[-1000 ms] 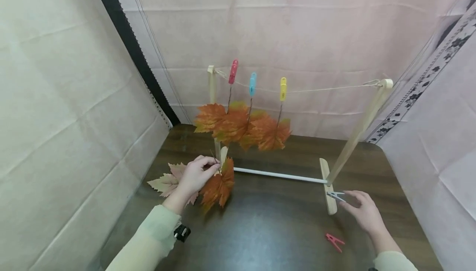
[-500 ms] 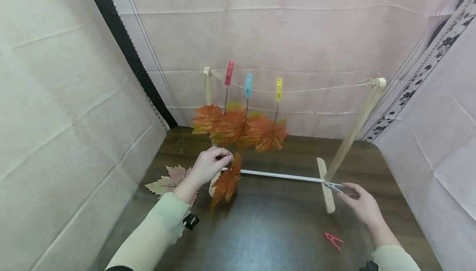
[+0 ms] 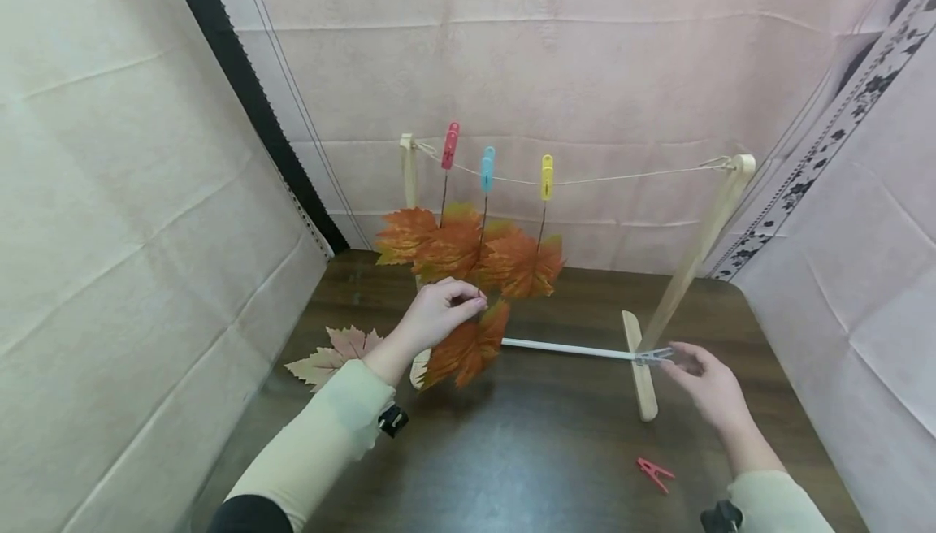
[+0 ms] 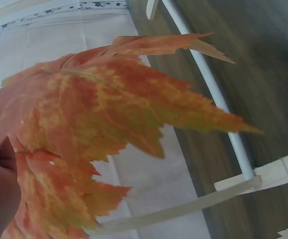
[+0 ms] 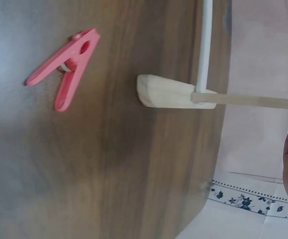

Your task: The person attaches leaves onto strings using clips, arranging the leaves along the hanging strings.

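Observation:
My left hand (image 3: pixel 439 315) pinches the stem of an orange maple leaf (image 3: pixel 471 346), which hangs below the fingers; the same leaf (image 4: pixel 99 99) fills much of the left wrist view. At the right, my right hand (image 3: pixel 708 383) holds a light blue clothespin (image 3: pixel 653 356) between thumb and fingers, beside the stand's right post. Above, a string (image 3: pixel 621 178) carries a red clothespin (image 3: pixel 450 145), a blue clothespin (image 3: pixel 487 169) and a yellow clothespin (image 3: pixel 547 177), each with an orange leaf hanging by its stem. Only part of the right hand shows in its wrist view.
A wooden stand with a right post (image 3: pixel 695 253) and a white crossbar (image 3: pixel 563 347) rests on the dark table (image 3: pixel 526 452). A pink clothespin (image 5: pixel 67 67) lies near the right hand. A pale leaf (image 3: pixel 332 358) lies left, partly behind the left arm.
My left hand has moved right and slightly up with the leaf, away from the pale leaf. My right hand has lifted slightly and shifted left with the light blue clothespin.

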Demonstrator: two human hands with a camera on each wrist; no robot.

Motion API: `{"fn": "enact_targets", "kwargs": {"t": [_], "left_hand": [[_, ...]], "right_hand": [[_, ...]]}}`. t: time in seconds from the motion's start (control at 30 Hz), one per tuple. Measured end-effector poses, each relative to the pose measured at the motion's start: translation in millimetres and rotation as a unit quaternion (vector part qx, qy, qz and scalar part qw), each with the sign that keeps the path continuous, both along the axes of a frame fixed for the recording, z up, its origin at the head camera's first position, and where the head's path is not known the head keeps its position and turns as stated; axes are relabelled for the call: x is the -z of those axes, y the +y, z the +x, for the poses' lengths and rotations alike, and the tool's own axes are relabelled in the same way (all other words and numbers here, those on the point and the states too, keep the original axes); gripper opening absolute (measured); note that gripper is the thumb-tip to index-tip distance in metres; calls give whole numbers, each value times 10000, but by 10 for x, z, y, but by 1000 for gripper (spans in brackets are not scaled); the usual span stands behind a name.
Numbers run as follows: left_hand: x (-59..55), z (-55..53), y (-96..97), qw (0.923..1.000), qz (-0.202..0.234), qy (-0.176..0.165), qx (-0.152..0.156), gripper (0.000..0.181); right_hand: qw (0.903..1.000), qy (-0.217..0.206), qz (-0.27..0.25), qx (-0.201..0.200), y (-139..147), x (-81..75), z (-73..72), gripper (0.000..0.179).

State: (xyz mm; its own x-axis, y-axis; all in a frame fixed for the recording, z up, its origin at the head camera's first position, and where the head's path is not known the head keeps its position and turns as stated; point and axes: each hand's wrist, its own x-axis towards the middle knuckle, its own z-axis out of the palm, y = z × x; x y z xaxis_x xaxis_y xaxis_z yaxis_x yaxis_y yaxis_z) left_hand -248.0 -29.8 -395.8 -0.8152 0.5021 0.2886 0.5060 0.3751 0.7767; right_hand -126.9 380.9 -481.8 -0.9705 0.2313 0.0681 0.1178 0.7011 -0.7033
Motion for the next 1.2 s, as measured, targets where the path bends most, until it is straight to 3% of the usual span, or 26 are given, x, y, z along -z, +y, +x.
{"fn": "enact_targets", "kwargs": {"t": [0.27,0.8,1.2], "left_hand": [[-138,-56,176,9991,-120,287,295,16],[-376,-162,532,9971,-380,390,527,25],[-565,-197,732,9961,-752,363,282,27]], "right_hand": [[9993,371,8,102,-39,-152,-49,55],[9969,721,-123,276,-112,-426,-135,55],[9961,816,-13,329,-88,-663,-193,56]]}}
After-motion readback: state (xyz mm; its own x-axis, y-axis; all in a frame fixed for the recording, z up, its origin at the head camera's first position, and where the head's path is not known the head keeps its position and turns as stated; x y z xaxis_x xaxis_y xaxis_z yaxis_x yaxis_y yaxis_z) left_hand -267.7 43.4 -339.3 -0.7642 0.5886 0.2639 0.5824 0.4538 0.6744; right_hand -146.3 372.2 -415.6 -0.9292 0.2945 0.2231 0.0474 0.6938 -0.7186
